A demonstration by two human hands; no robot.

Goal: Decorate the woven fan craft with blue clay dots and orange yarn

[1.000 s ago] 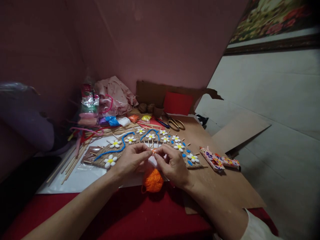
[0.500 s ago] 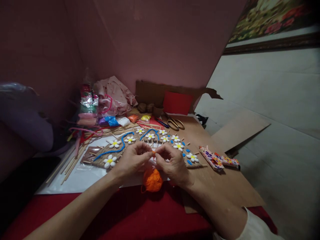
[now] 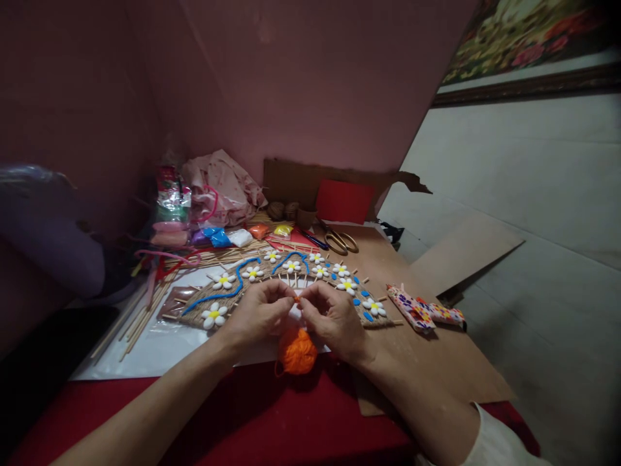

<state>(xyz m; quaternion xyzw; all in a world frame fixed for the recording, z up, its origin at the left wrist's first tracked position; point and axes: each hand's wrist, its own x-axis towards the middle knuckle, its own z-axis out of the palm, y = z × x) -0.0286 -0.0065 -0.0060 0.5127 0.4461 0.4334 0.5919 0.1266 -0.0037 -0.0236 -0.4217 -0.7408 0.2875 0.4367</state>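
Left hand (image 3: 259,315) centre frame, fingertips pinched on a short bit of orange yarn (image 3: 297,298); right hand (image 3: 334,318) just beside it, pinching the same strand from the other side, fingertips nearly touching. Strand is thin, bright orange, held above the orange yarn ball (image 3: 297,351), a small, round, loosely wound ball sitting on the red cloth (image 3: 218,414) at lower centre, partly hidden by both hands. Left of frame: wooden sticks (image 3: 140,317) and a white sheet (image 3: 160,349). Behind the hands: arched jute piece (image 3: 228,301) with white flowers and blue trim, its middle blocked by the knuckles. Further back: clay packets (image 3: 220,235), scissors (image 3: 339,241). Right: patterned clips (image 3: 424,312) on cardboard (image 3: 436,349).
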